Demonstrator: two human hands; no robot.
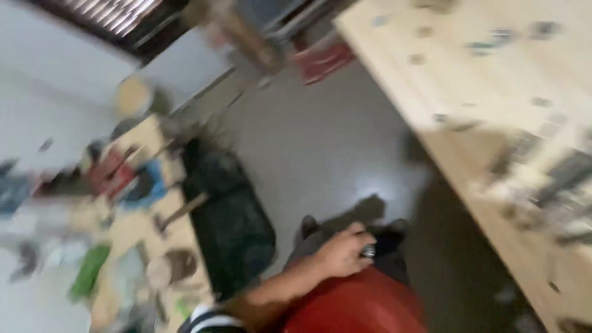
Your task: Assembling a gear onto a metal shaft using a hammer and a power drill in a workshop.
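A blurred view is looking down from head height at a grey floor (320,142) between two work surfaces. Near the bottom centre, one bare hand (343,251) is reaching in from the lower left, its forearm emerging from a dark sleeve with pale stripes (206,320); which hand it is cannot be told for sure, though it appears to be the left. Its fingers are curling closed around a small dark and silvery object (369,250), too blurred to identify, held just above a red rounded shape (354,305) at the bottom edge. The other hand is not showing. Beneath the hand, dark shoes and grey trouser legs (345,231) are standing on the floor. To the left, a cluttered wooden bench (179,237) is carrying smeared shapes: a red item (111,172), a blue item (148,185), a green flat packet (89,271) nearer the viewer, and a round pale lid or tin (134,95) further back. A dark green-black bag or mat (231,222) is lying on the floor just beside the bench. To the right, a pale wooden table (444,74) is running diagonally, scattered with small grey and dark pieces (555,179). At the top centre, a red flat package (322,60) is resting on the floor near the table's corner.
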